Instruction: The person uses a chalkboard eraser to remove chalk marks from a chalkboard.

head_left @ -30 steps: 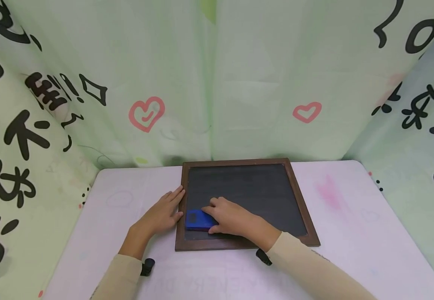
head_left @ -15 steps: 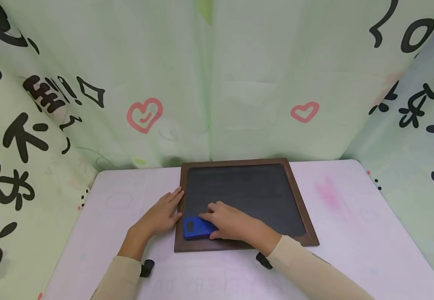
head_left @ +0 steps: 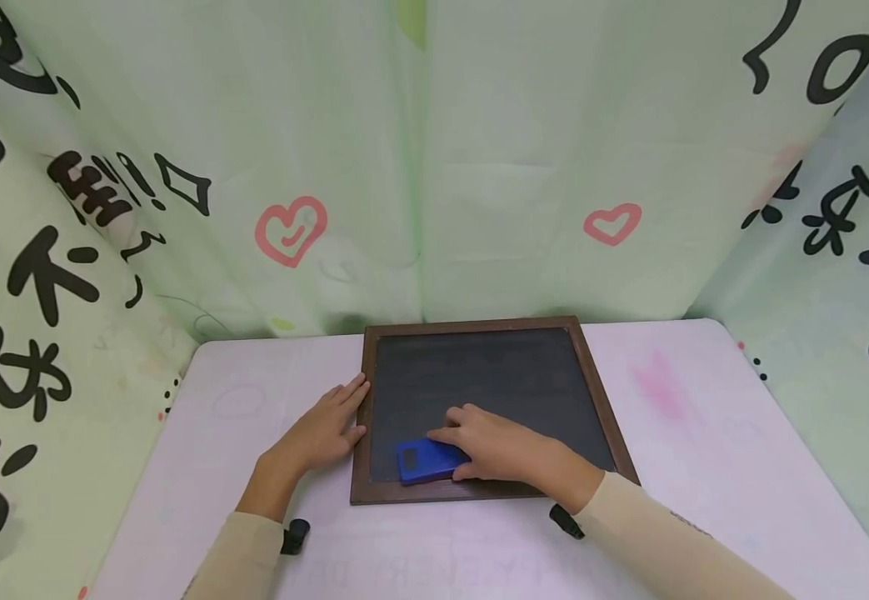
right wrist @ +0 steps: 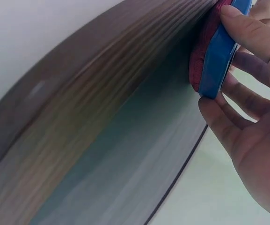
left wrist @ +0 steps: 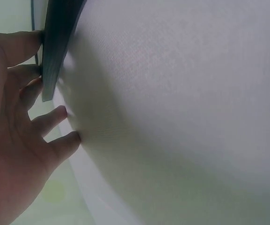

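A dark chalkboard in a brown wooden frame lies flat on the pale table. My right hand grips a blue eraser and presses it on the board near its front edge, left of centre. In the right wrist view the eraser shows a red felt underside against the slate, with my thumb and fingers curled round it beside the frame. My left hand lies flat on the table, straight fingers touching the frame's left edge.
Green curtains printed with black characters and pink hearts close in the table at the back and both sides. A faint pink smear marks the table right of the board. Black wrist-camera straps sit at both cuffs.
My right hand has slid the blue eraser to the right along the board's front edge, away from the near left corner. The left hand has stayed in place.
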A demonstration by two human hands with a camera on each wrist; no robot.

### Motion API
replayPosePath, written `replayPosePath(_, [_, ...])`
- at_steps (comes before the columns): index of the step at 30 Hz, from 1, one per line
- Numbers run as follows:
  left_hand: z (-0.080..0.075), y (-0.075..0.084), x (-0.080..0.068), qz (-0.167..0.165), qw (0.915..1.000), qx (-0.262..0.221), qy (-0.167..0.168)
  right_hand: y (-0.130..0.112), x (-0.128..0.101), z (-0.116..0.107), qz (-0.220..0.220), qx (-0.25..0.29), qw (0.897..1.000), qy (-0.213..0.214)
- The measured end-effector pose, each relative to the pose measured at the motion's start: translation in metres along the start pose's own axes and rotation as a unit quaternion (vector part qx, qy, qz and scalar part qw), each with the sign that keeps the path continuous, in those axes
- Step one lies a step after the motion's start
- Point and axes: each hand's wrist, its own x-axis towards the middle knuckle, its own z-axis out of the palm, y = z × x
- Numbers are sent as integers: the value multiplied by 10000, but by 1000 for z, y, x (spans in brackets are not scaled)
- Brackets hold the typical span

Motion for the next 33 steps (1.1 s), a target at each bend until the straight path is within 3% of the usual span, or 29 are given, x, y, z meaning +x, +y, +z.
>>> replayPosePath(14, [3,-2,2,-53,9999,103,17,54,-55,3,680,743,9945,279])
replayPosePath(26, [3,-3,2,-36,9999,151,17,89,-89,4,1391,791,9839,800])
replayPosePath(33, [2,-1,1,35,10000,85,17,111,-102,2,1790,852,9768,814])
